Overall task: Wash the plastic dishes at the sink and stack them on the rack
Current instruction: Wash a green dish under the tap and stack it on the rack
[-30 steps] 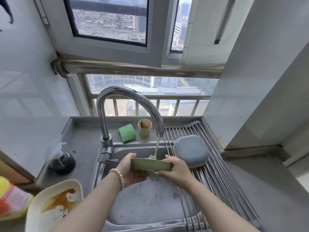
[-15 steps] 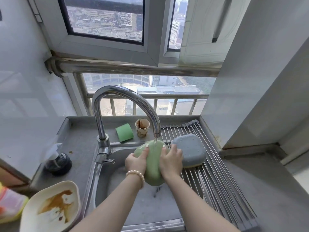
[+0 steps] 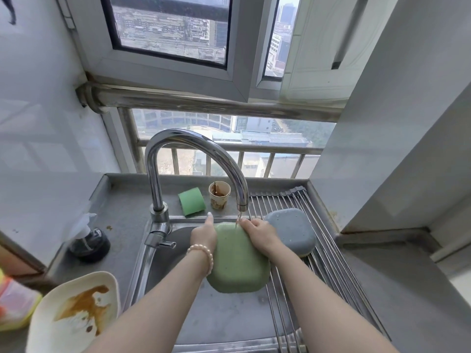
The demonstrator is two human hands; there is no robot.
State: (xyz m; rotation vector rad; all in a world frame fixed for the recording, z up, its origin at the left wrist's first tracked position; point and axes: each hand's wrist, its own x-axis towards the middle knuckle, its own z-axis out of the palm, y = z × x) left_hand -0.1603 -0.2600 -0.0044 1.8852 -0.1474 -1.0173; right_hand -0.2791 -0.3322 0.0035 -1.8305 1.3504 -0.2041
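Over the sink point(image 3: 153, 263), a green plastic plate point(image 3: 238, 261) is held tilted, underside toward the camera, its far edge under the faucet point(image 3: 193, 159) spout where a thin stream of water lands; left hand point(image 3: 204, 234) grips the plate's left edge, thumb on the near face, remaining fingers hidden behind it, a bead bracelet point(image 3: 204, 253) on the wrist; right hand point(image 3: 260, 231) grips the upper right edge with fingers curled over the rim by the stream; a grey-blue plate point(image 3: 293, 231) lies upside down on the roll-up wire rack point(image 3: 328, 266), just beside the right hand; green sponge point(image 3: 191, 201) and stained paper cup point(image 3: 219, 198) sit behind the basin; a cream plate point(image 3: 74, 314) smeared with brown sauce lies on the counter at lower left; dark soap bottle point(image 3: 89, 244) stands near it.
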